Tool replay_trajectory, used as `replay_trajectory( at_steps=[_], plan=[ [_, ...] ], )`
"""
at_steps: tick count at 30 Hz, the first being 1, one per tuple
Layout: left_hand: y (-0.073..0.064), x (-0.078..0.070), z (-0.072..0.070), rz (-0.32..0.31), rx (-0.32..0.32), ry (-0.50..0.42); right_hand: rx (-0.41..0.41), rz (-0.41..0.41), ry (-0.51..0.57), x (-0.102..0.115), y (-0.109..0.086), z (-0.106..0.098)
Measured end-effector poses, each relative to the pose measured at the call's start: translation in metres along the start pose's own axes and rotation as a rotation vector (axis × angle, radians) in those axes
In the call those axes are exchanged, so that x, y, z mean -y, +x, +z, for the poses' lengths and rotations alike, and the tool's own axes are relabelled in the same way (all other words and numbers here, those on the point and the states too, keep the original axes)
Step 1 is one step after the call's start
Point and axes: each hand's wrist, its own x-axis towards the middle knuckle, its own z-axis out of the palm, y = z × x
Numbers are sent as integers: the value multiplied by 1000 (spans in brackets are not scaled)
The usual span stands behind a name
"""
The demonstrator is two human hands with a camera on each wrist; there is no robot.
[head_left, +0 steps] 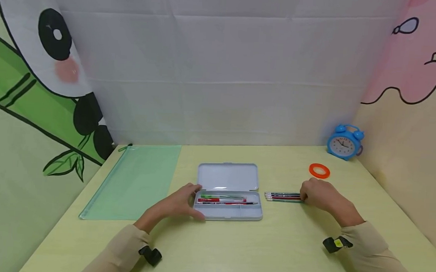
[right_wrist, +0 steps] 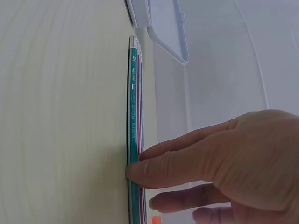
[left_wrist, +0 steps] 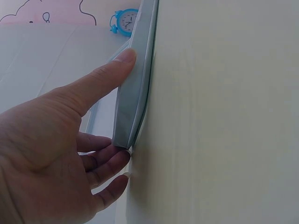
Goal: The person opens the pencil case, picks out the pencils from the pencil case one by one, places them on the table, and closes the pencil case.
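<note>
Your left hand [head_left: 179, 201] grips the left end of the open pencil case [head_left: 217, 211] on the counter [head_left: 233, 253], seemingly to steady it, while your right hand [head_left: 321, 195] pinches the pencils [head_left: 281, 197] just right of the case, perhaps to keep them bunched.

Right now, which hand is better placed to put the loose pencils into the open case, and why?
Probably the right hand: it grips the loose pencils, which lie right of the open case. The left hand is at the case's left end, farther from those pencils.
</note>
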Motion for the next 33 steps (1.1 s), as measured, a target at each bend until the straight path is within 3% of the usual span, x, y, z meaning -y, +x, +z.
replay_trajectory(
  at_steps=[33],
  plan=[
    [-1, -3, -1, 8, 3, 17, -3, 32, -26, 0, 0, 1]
  ],
)
